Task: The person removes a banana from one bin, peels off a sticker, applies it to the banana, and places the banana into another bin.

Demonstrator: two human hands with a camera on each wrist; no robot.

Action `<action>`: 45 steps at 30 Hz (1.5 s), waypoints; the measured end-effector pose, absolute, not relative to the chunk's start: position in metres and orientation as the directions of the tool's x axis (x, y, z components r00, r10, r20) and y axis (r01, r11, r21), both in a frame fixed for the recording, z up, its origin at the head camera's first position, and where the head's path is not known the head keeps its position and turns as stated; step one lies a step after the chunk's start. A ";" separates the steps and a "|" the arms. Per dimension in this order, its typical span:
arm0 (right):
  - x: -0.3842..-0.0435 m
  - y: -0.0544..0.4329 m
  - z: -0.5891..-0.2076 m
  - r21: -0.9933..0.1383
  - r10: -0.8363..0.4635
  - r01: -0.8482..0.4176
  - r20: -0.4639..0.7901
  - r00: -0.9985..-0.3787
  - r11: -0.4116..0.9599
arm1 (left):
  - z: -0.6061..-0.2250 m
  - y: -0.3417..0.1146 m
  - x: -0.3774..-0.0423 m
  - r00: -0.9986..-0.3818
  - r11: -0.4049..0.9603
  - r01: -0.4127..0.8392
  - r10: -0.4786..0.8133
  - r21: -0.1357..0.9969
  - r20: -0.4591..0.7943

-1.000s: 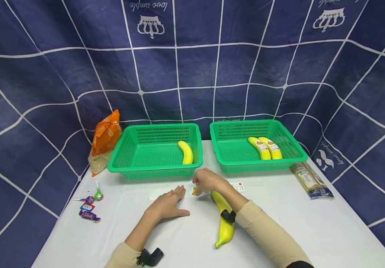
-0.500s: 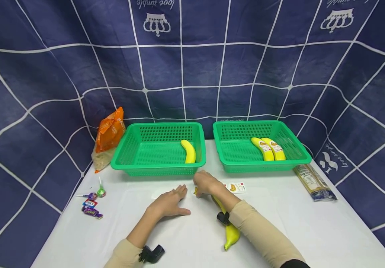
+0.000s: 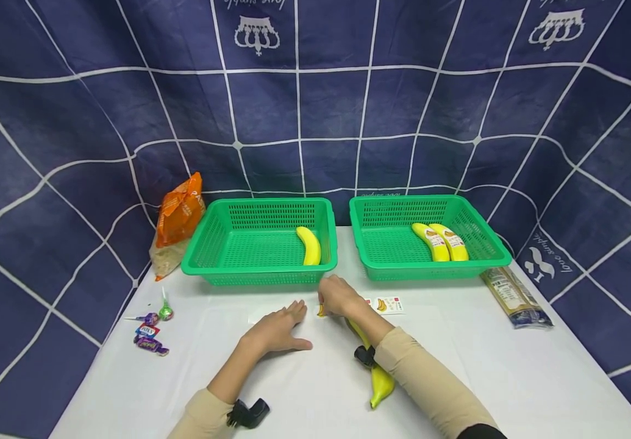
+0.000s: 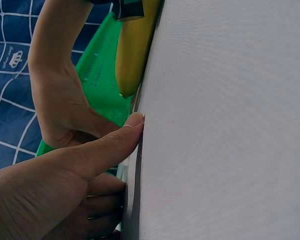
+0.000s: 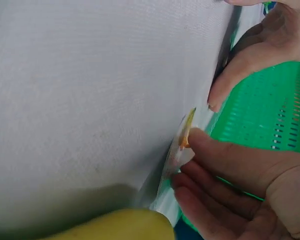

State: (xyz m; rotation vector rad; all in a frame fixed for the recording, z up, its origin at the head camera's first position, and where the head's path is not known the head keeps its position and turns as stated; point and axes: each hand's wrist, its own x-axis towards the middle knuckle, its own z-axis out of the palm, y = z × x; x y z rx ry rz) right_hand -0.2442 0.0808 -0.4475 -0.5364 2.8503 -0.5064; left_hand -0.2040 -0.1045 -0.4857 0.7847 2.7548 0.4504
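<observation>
A white strip of banana labels (image 3: pixel 386 305) lies across the table in front of the baskets. My right hand (image 3: pixel 339 297) is over its middle, thumb and fingers pinching a banana sticker (image 5: pixel 186 131) whose edge stands up from the strip in the right wrist view. Palm down, my left hand (image 3: pixel 277 330) rests on the table over the strip's left end, fingers extended and thumb out to the side. Under my right forearm lies an unlabelled banana (image 3: pixel 382 388), partly hidden by the sleeve and the black wrist camera (image 3: pixel 366 355).
The left green basket (image 3: pixel 263 278) contains one plain banana (image 3: pixel 310 246). Two labelled bananas (image 3: pixel 439 242) lie in the right green basket (image 3: pixel 425 275). An orange bag (image 3: pixel 179 213) leans at the left; lollipops and sweets (image 3: pixel 149 344) lie nearby. A flat packet (image 3: pixel 515 297) is far right.
The head view has shifted slightly. My right hand has edged left, uncovering more of the label strip at its right. The banana under my forearm appears slightly further right. My left hand stays put.
</observation>
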 end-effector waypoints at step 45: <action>-0.232 0.112 -0.423 -0.482 -0.323 -0.283 -0.001 -0.946 0.829 | -0.488 -0.103 -0.201 -0.833 0.806 0.468 0.539 0.364 -0.123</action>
